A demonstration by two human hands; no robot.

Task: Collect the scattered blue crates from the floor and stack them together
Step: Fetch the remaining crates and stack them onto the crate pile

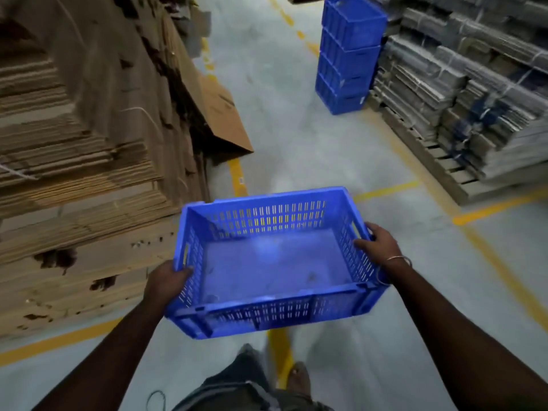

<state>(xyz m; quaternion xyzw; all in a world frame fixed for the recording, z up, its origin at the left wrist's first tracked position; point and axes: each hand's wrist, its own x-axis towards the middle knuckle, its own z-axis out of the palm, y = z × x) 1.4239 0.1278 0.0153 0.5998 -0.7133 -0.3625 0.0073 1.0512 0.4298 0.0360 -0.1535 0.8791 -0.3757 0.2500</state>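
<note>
An empty blue slotted crate point(275, 262) hangs level in front of me above the floor, held by both short sides. My left hand point(169, 281) grips its left handle wall, fingers curled over the rim. My right hand point(378, 243), with a bangle on the wrist, grips the right handle wall. Farther ahead on the right stands a stack of blue crates point(347, 54), several high, on the floor beside the bundled grey sheets.
Tall piles of flat brown cardboard point(89, 173) line the left side, with a loose sheet point(219, 114) leaning out into the aisle. Bundled grey sheets on a pallet point(462, 93) fill the right. Grey floor with yellow lines point(237, 176) runs between them. My legs show at the bottom.
</note>
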